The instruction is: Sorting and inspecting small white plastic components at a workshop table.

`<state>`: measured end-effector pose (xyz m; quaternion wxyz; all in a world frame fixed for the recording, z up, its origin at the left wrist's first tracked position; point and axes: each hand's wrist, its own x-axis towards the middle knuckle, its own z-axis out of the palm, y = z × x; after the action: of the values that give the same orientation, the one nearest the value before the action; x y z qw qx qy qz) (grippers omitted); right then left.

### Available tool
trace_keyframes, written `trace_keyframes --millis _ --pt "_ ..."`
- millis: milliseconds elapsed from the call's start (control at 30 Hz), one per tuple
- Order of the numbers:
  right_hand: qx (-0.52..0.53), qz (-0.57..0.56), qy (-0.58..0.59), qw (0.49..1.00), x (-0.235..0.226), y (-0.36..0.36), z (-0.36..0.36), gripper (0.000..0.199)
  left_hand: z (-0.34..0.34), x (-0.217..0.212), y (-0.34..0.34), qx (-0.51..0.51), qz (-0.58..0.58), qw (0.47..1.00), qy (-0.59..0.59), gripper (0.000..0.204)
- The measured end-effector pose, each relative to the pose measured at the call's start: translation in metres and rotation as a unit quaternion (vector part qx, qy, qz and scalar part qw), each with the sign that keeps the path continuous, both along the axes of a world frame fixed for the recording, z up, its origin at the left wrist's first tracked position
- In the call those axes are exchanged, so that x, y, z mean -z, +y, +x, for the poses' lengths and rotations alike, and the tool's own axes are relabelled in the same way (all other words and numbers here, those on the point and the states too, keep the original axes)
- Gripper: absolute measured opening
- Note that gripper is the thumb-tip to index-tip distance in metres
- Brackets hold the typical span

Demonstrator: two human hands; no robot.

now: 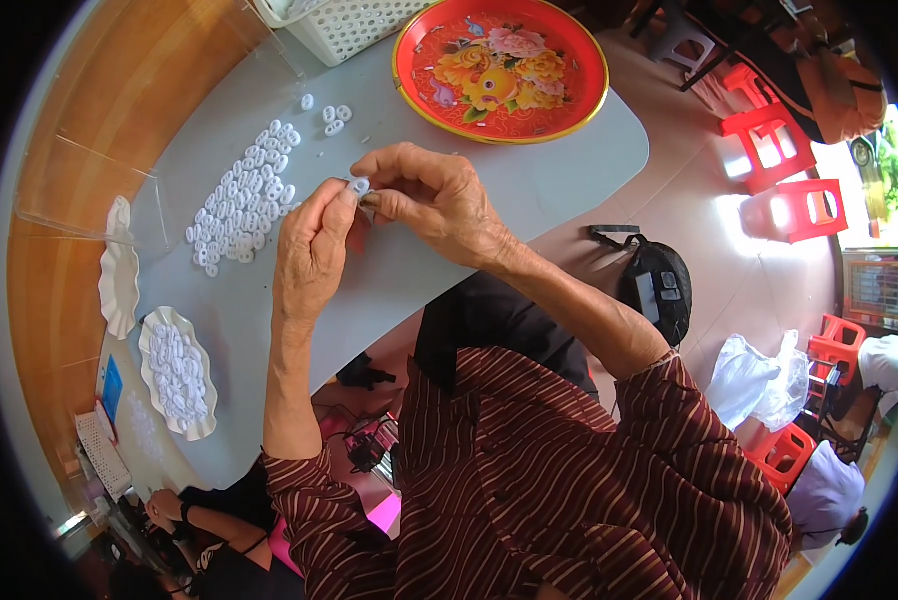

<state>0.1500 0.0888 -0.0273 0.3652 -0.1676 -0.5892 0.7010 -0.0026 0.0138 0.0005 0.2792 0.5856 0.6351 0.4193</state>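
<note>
A small white oval plastic piece with two dark holes is held up over the grey table. My left hand pinches it between thumb and forefinger. From the other side, the thumb and bent forefinger of my right hand close on the same piece; whether a smaller part is between them is hidden. Just left of my hands, many like pieces lie in a loose spread. A few more sit apart, farther back. Part of something reddish shows under my fingers.
A round red tray with a flower print and small scattered bits stands at the back. Beside it is a white perforated basket. A scalloped white dish holds white pieces at the left. Another person's arm rests near the table's lower left end.
</note>
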Motion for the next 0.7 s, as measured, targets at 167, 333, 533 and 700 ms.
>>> trace_keyframes --millis 167,333,533,700 --pt "-0.021 -0.012 -0.014 1.0 -0.005 -0.003 -0.002 0.023 0.002 0.011 -0.002 -0.067 0.025 0.997 -0.034 0.025" --pt "-0.012 0.042 -0.049 0.998 -0.006 -0.003 -0.001 0.029 0.006 0.011 -0.002 -0.073 0.034 0.996 -0.038 0.024" --pt "0.002 0.097 -0.094 0.991 -0.006 -0.003 -0.001 0.031 -0.002 0.013 -0.002 -0.04 0.019 0.998 -0.032 0.025" --pt "0.023 0.13 -0.068 0.989 -0.006 -0.005 -0.001 0.033 -0.003 0.012 -0.002 -0.025 0.017 0.999 -0.028 0.024"
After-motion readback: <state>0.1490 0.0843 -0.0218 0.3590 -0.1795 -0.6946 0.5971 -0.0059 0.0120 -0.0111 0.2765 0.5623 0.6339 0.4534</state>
